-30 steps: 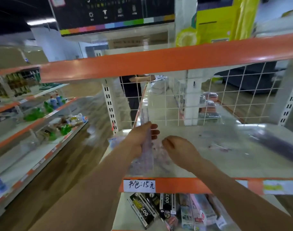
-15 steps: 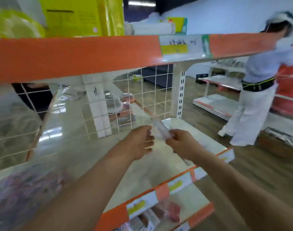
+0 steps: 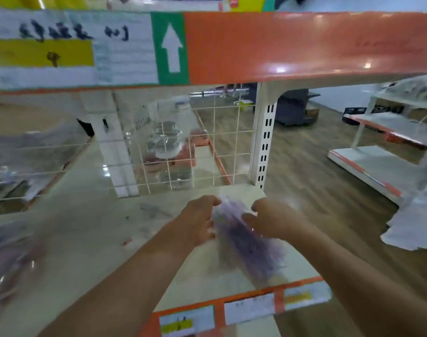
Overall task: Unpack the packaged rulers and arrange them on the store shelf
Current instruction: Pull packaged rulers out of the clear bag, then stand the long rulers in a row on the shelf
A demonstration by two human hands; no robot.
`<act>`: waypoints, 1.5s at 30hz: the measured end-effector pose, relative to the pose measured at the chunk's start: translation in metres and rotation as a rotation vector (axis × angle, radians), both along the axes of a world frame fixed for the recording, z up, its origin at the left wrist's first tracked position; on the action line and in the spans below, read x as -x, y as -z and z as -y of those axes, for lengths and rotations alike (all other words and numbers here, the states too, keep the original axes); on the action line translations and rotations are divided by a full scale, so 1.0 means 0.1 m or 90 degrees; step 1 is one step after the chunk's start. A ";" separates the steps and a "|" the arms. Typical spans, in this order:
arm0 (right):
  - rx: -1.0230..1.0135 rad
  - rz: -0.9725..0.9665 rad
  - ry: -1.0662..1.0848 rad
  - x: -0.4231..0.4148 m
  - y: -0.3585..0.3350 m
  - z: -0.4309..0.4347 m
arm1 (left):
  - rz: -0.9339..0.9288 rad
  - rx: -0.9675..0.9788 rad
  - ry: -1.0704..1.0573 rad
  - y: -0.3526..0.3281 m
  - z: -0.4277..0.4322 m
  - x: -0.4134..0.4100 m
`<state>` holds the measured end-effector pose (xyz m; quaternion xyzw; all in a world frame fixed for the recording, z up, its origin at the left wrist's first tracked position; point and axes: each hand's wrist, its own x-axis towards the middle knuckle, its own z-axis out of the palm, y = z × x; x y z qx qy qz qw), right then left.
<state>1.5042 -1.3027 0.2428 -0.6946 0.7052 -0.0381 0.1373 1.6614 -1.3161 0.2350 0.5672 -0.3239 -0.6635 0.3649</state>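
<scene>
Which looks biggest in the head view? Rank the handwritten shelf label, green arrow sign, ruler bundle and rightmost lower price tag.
1. handwritten shelf label
2. ruler bundle, green arrow sign: alike, blur prevents ranking
3. rightmost lower price tag

1 head-worn wide-angle view looks forward and slightly down into a shelf (image 3: pixel 86 234) from close range. The left hand (image 3: pixel 198 220) and right hand (image 3: pixel 273 220) meet at mid-frame. An upper shelf edge (image 3: pixel 305 45) fills the top, and floor (image 3: pixel 317 166) shows at right. Blur, probably from head motion, softens everything.

glossy orange shelf edge (image 3: pixel 305 45), matt cream shelf (image 3: pixel 91 229), wood-look floor (image 3: pixel 312 181), paper labels (image 3: pixel 249 308).
</scene>
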 end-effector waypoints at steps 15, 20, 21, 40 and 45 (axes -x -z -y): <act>0.000 0.200 0.040 0.48 0.36 0.09 | 0.041 0.056 -0.087 0.06 0.22 0.91; 0.044 0.504 0.139 0.62 0.42 0.05 | 0.023 0.052 -0.066 0.02 0.21 1.35; 0.038 0.552 0.146 0.67 0.39 0.02 | 0.014 0.053 -0.061 0.04 0.21 1.43; 0.218 0.844 -0.012 0.53 -0.09 -0.14 | 0.089 0.327 0.095 -0.21 -0.24 1.20; 0.333 0.874 -0.117 0.04 -0.30 -0.27 | 0.144 0.539 0.059 -0.49 -0.43 0.71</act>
